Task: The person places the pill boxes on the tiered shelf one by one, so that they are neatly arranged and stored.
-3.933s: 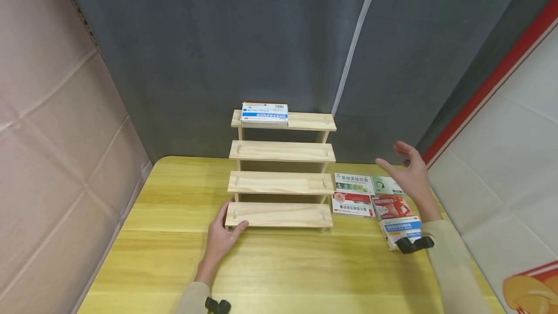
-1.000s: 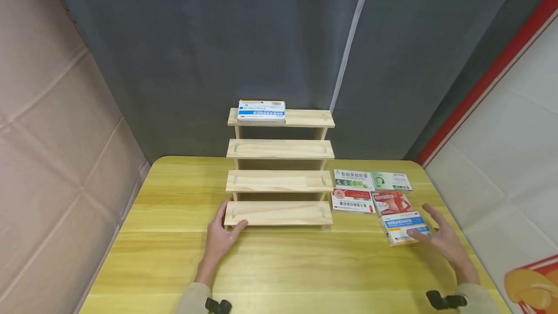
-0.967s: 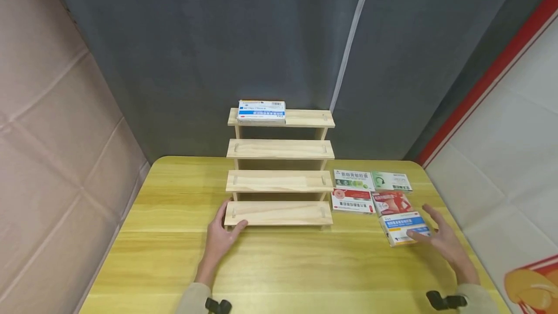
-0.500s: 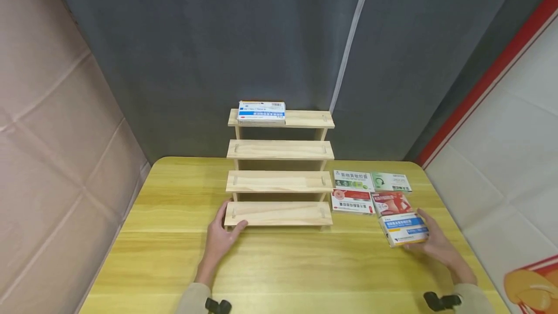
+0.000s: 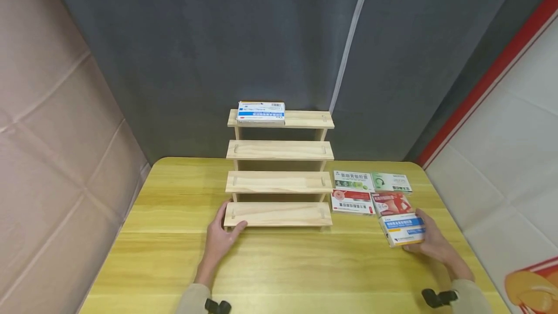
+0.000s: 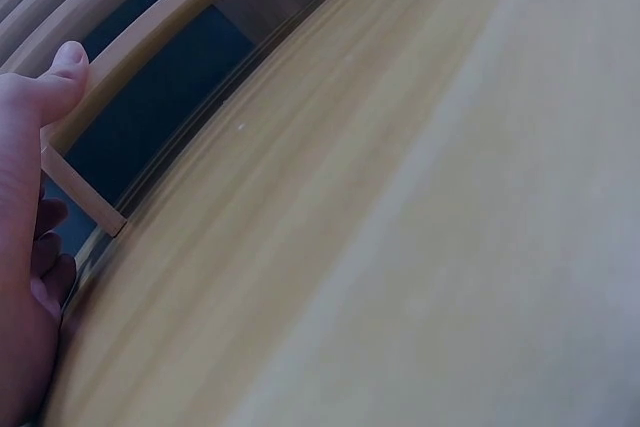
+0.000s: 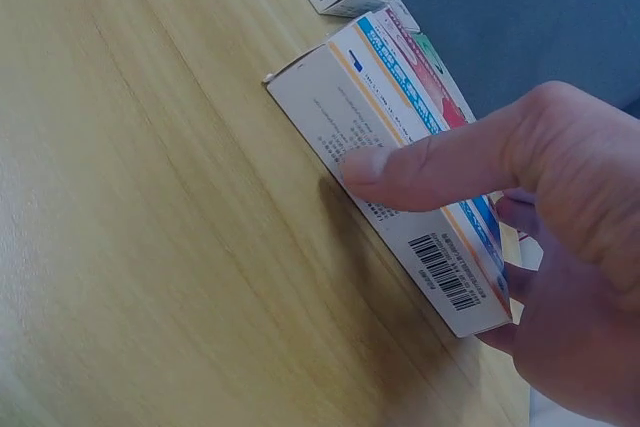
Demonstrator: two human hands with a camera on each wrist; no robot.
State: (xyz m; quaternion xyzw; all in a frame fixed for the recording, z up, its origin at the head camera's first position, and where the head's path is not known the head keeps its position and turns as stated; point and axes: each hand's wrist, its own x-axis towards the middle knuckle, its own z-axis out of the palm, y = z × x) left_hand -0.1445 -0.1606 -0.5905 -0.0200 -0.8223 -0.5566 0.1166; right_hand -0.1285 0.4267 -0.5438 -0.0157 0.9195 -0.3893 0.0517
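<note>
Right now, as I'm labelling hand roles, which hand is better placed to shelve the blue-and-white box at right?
Likely the right hand: it grips that box. The left hand holds the wooden rack's lowest step.

A dark grey curtain point(image 5: 174, 62) hangs behind the yellowish wood-grained table point(image 5: 152, 256), with a pale strip point(image 5: 354, 28) slanting down it. Creased pinkish sheeting point(image 5: 43, 110) rises on the left, while a red band point(image 5: 488, 80) borders the white panel point(image 5: 514, 159) on the right (an orange-and-red print point(image 5: 532, 290) shows low on it).
</note>
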